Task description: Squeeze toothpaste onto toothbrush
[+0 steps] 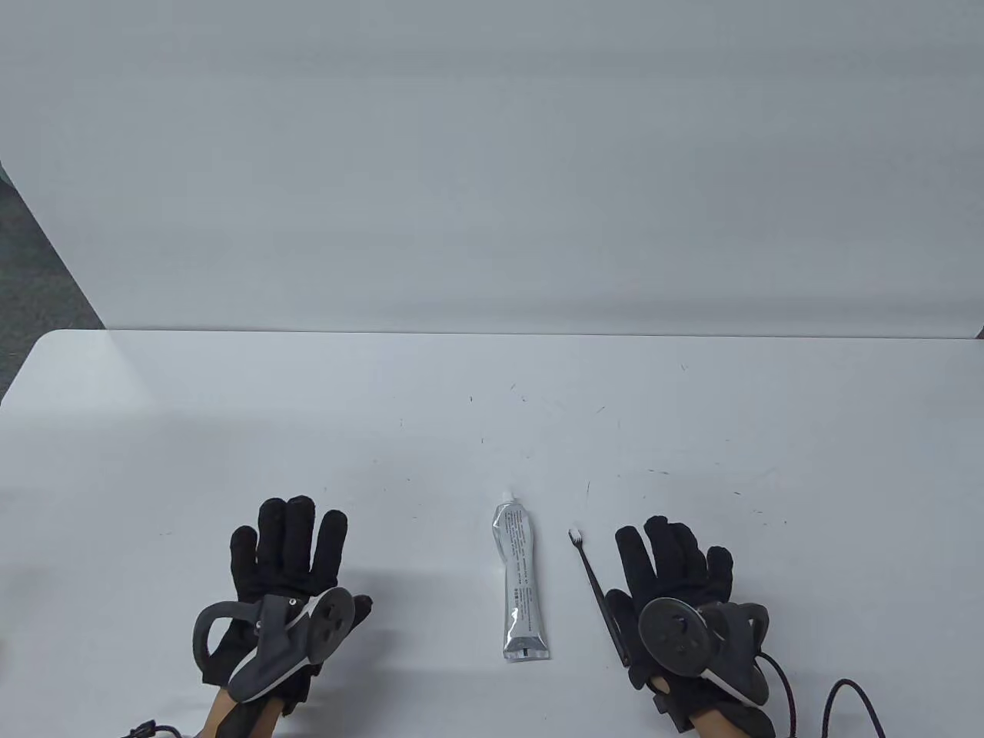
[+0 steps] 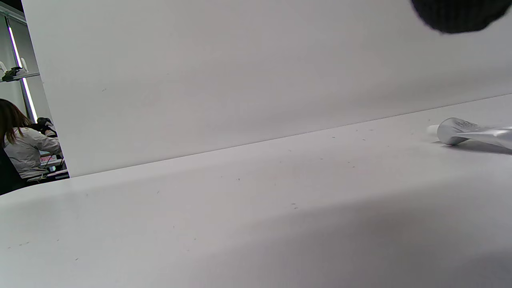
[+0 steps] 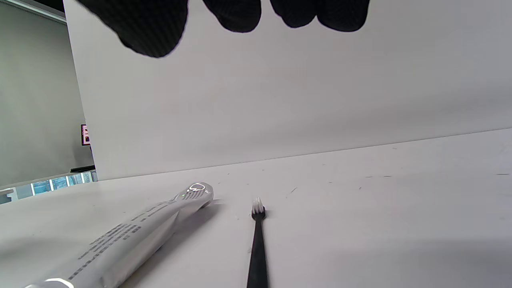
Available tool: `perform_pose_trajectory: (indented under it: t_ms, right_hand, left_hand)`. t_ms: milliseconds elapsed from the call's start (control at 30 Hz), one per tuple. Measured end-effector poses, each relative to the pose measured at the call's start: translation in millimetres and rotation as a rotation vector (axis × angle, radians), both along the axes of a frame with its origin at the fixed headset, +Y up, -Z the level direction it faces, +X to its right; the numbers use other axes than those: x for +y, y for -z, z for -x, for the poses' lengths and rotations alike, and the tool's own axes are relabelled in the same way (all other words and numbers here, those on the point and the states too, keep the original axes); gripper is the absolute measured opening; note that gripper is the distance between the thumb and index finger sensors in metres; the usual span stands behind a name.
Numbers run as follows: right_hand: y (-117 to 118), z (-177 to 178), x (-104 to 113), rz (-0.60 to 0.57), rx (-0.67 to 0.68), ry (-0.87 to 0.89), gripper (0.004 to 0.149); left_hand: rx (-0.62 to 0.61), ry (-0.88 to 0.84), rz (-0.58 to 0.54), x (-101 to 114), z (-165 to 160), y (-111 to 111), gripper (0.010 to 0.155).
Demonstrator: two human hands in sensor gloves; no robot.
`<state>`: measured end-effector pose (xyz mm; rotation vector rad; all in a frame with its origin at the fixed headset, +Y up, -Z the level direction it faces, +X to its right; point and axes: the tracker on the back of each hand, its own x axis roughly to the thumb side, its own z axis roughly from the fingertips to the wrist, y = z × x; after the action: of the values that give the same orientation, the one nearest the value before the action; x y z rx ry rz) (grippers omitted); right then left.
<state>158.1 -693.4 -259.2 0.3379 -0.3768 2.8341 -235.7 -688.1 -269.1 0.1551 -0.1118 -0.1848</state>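
Note:
A silver toothpaste tube (image 1: pixel 520 578) with a white cap lies on the white table (image 1: pixel 492 415), cap pointing away from me. It also shows in the left wrist view (image 2: pixel 472 134) and the right wrist view (image 3: pixel 132 236). A black toothbrush (image 1: pixel 598 592) with white bristles lies right of the tube, head pointing away; it shows in the right wrist view (image 3: pixel 257 244). My left hand (image 1: pixel 288 550) lies flat and empty on the table, left of the tube. My right hand (image 1: pixel 676 561) lies flat and empty just right of the toothbrush handle, its fingertips (image 3: pixel 236 16) apart.
A white backdrop wall (image 1: pixel 492 154) stands behind the table's far edge. A black cable (image 1: pixel 846 699) runs off my right wrist at the bottom right. A seated person (image 2: pixel 22 148) shows beyond the wall in the left wrist view.

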Motion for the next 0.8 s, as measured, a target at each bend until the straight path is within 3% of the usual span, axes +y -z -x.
perform_pose_trajectory:
  t_ms: [567,700,800]
  right_hand:
    - [-6.2,3.3,3.3,-0.031,-0.083,0.133,0.065]
    - [-4.2,30.7,15.8,-0.036,-0.114,0.132,0.061]
    - [3.2,66.7,20.9,-0.015,-0.118,0.011,0.061]
  left_hand:
    - [0.002,-0.026,0.012,0.9,1.6,1.6,0.106]
    - [-0.001,-0.058,0.002,4.8,3.9,1.5,0.106]
    - [-0.006,-0.073,-0.004,6.5,4.8,-0.3,0.106]
